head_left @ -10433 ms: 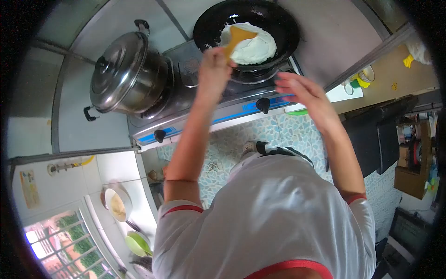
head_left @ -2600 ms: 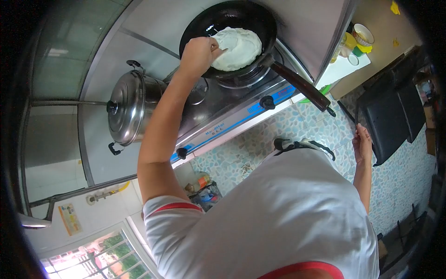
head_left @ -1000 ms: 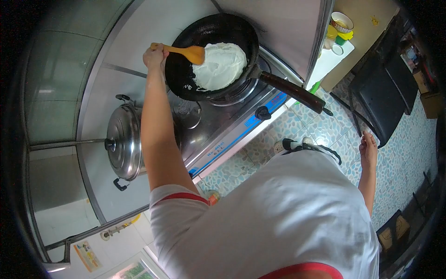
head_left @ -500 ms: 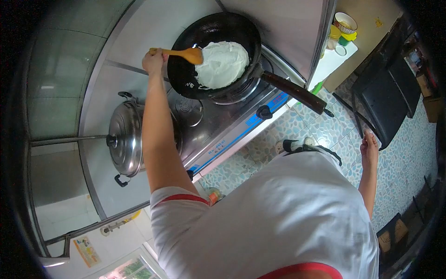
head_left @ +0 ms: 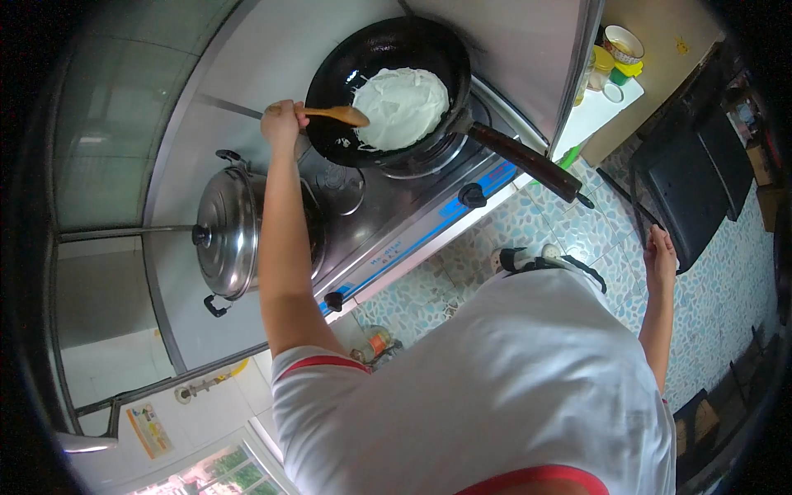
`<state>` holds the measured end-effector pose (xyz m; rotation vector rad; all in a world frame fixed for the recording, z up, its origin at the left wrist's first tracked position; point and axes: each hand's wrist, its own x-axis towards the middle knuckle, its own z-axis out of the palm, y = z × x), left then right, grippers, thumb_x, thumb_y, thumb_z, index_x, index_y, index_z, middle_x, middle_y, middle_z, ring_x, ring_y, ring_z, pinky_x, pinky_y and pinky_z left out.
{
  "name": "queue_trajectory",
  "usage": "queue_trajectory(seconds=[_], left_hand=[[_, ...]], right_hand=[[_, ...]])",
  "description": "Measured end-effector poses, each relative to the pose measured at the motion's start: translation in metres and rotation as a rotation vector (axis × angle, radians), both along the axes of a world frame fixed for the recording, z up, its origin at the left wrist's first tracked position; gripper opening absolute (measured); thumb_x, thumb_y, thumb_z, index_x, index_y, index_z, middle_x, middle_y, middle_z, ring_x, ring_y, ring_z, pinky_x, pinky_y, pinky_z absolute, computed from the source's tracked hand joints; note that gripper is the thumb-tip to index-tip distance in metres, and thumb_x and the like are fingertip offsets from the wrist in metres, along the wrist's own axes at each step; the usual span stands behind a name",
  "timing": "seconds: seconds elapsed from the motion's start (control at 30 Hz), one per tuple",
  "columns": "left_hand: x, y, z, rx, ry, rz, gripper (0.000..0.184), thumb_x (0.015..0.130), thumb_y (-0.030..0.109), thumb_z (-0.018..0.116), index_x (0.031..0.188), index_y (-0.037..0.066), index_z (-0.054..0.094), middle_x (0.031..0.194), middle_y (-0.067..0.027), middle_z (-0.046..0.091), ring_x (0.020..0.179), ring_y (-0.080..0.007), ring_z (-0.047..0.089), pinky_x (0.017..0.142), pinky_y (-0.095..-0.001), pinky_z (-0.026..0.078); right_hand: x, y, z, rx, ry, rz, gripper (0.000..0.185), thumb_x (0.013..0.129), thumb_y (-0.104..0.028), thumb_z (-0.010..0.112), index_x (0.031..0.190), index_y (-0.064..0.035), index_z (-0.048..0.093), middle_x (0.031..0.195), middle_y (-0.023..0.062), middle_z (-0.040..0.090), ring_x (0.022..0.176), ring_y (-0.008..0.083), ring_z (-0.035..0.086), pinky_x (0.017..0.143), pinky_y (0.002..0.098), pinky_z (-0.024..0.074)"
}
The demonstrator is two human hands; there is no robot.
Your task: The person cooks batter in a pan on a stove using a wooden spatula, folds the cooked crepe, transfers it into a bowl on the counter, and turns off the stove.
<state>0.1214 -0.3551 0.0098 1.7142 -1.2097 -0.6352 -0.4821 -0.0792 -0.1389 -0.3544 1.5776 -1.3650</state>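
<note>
My left hand (head_left: 283, 122) is closed round the handle of a wooden spatula (head_left: 346, 115). The spatula's blade is turned nearly edge-on, at the left rim of a round white sheet of soft food (head_left: 402, 109), whose kind I cannot tell. That food lies in a black wok (head_left: 334, 70) over a burner of the gas stove (head_left: 388, 223). The wok's long dark handle (head_left: 524, 161) points to the lower right, with no hand on it. Out to the right, my right hand (head_left: 660, 257) hangs near a black chair, fingers curled together, nothing visible in them.
A lidded steel pot (head_left: 227, 235) stands on the stove's left side. Stove knobs (head_left: 472, 195) face me. A black chair (head_left: 685, 181) is at the right. A bowl (head_left: 623, 43) and jars (head_left: 602, 66) sit on a white surface. A bottle (head_left: 373, 342) is beside the stove.
My left hand has shifted slightly down and right in view, and the spatula's blade has turned from broad face to nearly edge-on. The right hand remains curled by the chair.
</note>
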Motion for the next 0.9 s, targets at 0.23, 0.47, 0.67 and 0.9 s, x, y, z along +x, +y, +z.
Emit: queue_trajectory(seconds=[0.23, 0.47, 0.67, 0.9], left_hand=[[-0.077, 0.039, 0.044, -0.085, 0.173, -0.211, 0.019, 0.085, 0.011, 0.054, 0.091, -0.006, 0.054, 0.085, -0.0124, 0.060, 0.073, -0.0150, 0.060, 0.065, -0.0219, 0.052], [-0.133, 0.011, -0.003, -0.261, 0.061, -0.258, 0.026, 0.086, 0.012, 0.054, 0.101, -0.009, 0.056, 0.086, -0.0123, 0.062, 0.073, -0.0165, 0.062, 0.068, -0.0224, 0.050], [-0.165, 0.057, -0.013, -0.182, -0.238, -0.475, 0.024, 0.087, 0.014, 0.052, 0.104, 0.000, 0.060, 0.082, -0.0060, 0.064, 0.069, -0.0077, 0.058, 0.064, -0.0198, 0.046], [-0.150, 0.072, 0.026, -0.143, -0.241, -0.383, 0.023, 0.087, 0.016, 0.051, 0.098, -0.001, 0.060, 0.079, -0.0108, 0.064, 0.069, -0.0127, 0.062, 0.066, -0.0228, 0.047]], right_hand=[[0.000, -0.006, -0.007, -0.009, -0.032, 0.011, 0.016, 0.083, -0.024, 0.060, 0.072, -0.0150, 0.053, 0.063, -0.0077, 0.043, 0.052, 0.0013, 0.034, 0.047, 0.0155, 0.0260], [0.017, -0.014, 0.011, -0.005, 0.037, 0.055, 0.015, 0.082, -0.024, 0.060, 0.072, -0.0158, 0.053, 0.063, -0.0082, 0.043, 0.053, 0.0015, 0.034, 0.048, 0.0155, 0.0259], [0.001, 0.002, -0.001, 0.017, 0.006, 0.032, 0.015, 0.083, -0.024, 0.059, 0.072, -0.0159, 0.052, 0.064, -0.0082, 0.043, 0.056, 0.0012, 0.035, 0.050, 0.0156, 0.0267], [-0.005, 0.004, -0.008, -0.018, -0.029, 0.039, 0.013, 0.083, -0.024, 0.059, 0.075, -0.0150, 0.053, 0.064, -0.0078, 0.042, 0.055, 0.0012, 0.035, 0.049, 0.0157, 0.0270]])
